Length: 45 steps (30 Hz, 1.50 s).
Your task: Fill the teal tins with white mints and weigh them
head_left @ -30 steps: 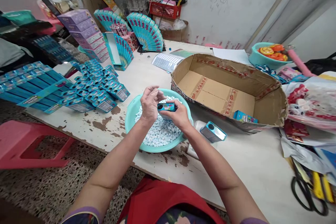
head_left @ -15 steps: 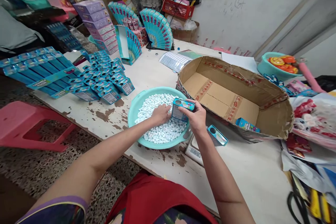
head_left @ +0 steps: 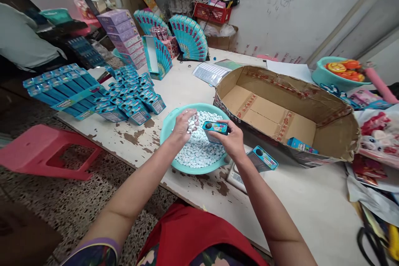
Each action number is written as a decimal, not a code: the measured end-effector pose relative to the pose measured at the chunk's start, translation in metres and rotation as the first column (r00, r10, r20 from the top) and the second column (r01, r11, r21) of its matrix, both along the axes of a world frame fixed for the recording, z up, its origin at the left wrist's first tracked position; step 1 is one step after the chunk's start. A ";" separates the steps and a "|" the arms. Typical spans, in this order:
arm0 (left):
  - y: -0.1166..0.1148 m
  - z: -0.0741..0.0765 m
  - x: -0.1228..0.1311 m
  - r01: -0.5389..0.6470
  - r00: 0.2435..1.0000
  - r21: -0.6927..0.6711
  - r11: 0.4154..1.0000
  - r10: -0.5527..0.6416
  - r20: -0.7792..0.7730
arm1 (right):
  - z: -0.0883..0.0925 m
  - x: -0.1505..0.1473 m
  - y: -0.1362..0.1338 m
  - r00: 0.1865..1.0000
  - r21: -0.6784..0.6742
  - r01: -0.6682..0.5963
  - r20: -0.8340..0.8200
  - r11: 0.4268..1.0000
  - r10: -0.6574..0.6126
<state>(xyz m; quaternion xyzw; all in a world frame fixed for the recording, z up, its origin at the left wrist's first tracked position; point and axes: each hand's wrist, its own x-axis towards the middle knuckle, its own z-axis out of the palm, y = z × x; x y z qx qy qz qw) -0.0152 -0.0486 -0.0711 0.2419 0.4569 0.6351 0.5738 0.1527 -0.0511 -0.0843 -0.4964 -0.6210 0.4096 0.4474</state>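
Observation:
My left hand [head_left: 181,126] is cupped around a handful of small white candies [head_left: 193,123], just above the turquoise basin [head_left: 166,136]. More of the same loose white candies [head_left: 199,151] fill that basin. Over its right side, my right hand [head_left: 234,140] grips a small blue candy box [head_left: 215,128] between thumb and fingers. A round dark opening shows at the left of the box's top face. Beyond my right wrist, another blue box [head_left: 264,158] rests at the digital scale [head_left: 236,178], which my forearm partly hides.
An open cardboard carton [head_left: 268,110] stands at the right with a blue box [head_left: 301,145] inside. Several small blue boxes [head_left: 137,99] crowd the table's left side. A red stool [head_left: 56,153] is below the table edge. Scissors [head_left: 370,241] lie at the lower right.
My left hand has risen out of the candies with a handful. The box in my right hand has tilted so its top face shows more. The view has shifted slightly left.

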 end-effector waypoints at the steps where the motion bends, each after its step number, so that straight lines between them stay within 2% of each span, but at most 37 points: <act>1: 0.001 0.007 0.003 -0.030 0.997 0.034 0.999 0.028 0.067 | -0.001 -0.004 0.000 0.999 0.022 -0.016 0.041 1.000 0.015; 3: 0.006 0.014 0.009 -0.093 0.986 0.085 0.992 0.080 0.149 | -0.002 -0.013 -0.001 0.991 0.071 -0.055 0.127 0.996 0.045; 5: 0.010 0.013 0.011 -0.145 0.977 0.119 0.982 0.124 0.172 | -0.002 -0.022 -0.001 0.978 0.100 -0.090 0.199 0.991 0.069; 10: 0.017 0.008 0.010 -0.227 0.966 0.137 0.964 0.206 0.154 | -0.001 -0.031 0.000 0.981 0.087 -0.048 0.192 0.995 0.031; 16: 0.018 0.014 0.007 -0.205 0.978 0.132 0.970 0.198 0.061 | 0.004 -0.029 0.004 0.979 0.096 -0.098 0.187 0.991 0.079; 19: 0.019 0.014 0.007 -0.170 0.985 0.118 0.978 0.163 0.062 | 0.005 -0.027 0.009 0.979 0.120 -0.110 0.183 0.987 0.087; 25: 0.021 0.013 0.012 -0.209 0.978 0.141 0.968 0.203 0.054 | 0.003 -0.027 0.015 0.974 0.090 -0.125 0.201 0.988 0.105; 28: 0.021 0.014 0.013 -0.190 0.982 0.170 0.967 0.187 0.032 | 0.003 -0.029 0.014 0.975 0.124 -0.120 0.200 0.985 0.094; 31: 0.022 0.014 0.014 -0.214 0.976 0.201 0.956 0.220 -0.009 | 0.003 -0.031 0.013 0.979 0.147 -0.131 0.174 0.980 0.104; 35: 0.022 0.014 0.016 -0.197 0.974 0.250 0.948 0.218 -0.062 | 0.001 -0.032 0.014 0.987 0.107 -0.111 0.127 0.988 0.097; 39: 0.021 0.014 0.016 -0.177 0.979 0.220 0.959 0.195 -0.064 | -0.003 -0.031 0.015 0.991 0.095 -0.108 0.093 0.990 0.099; 42: 0.021 0.013 0.016 -0.190 0.977 0.196 0.962 0.204 -0.056 | -0.005 -0.030 0.014 0.992 0.059 -0.122 0.019 0.991 0.122; 45: 0.019 0.015 0.020 -0.183 0.977 0.236 0.954 0.202 -0.061 | -0.005 -0.030 0.010 0.991 0.001 -0.110 -0.072 0.994 0.110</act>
